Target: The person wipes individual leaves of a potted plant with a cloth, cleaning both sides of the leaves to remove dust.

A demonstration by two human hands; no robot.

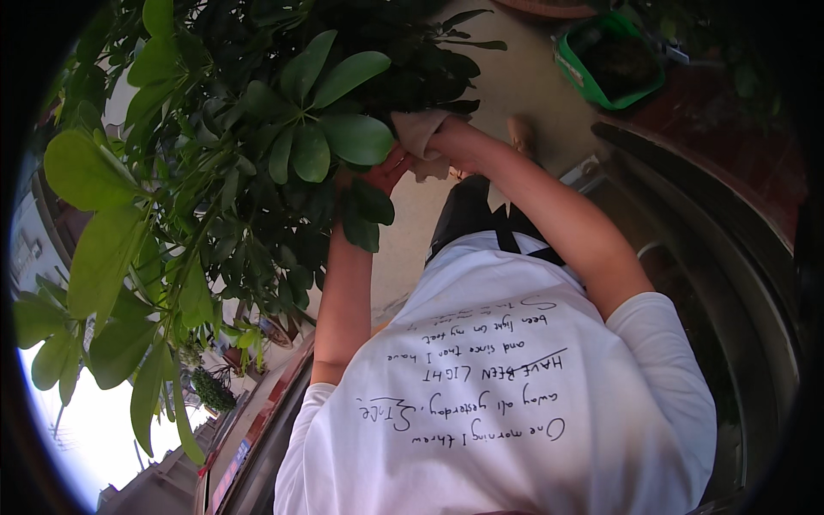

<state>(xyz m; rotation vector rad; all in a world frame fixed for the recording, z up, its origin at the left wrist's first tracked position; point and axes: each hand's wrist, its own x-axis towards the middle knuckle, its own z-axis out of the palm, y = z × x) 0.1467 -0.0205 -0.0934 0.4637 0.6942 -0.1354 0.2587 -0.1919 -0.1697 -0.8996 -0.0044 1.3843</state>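
Note:
A beige cloth (pixel 418 132) is in my right hand (pixel 456 143), draped around its fingers at the edge of a large leafy plant. Close to its left is my left hand (pixel 389 168), with some fingers showing beside the cloth. Broad green leaves (pixel 354 138) cover much of that hand and its wrist, so its grip cannot be made out. The plant has glossy oval leaves growing in whorls and fills the upper left of the view. Dark foliage is right behind both hands.
A green plastic container (pixel 608 96) with dark contents stands at the upper right, below a terracotta-coloured rim (pixel 547 6). A dark curved edge (pixel 682 174) runs down the right side. Potted plants and a red-edged ledge (pixel 257 399) lie at the lower left.

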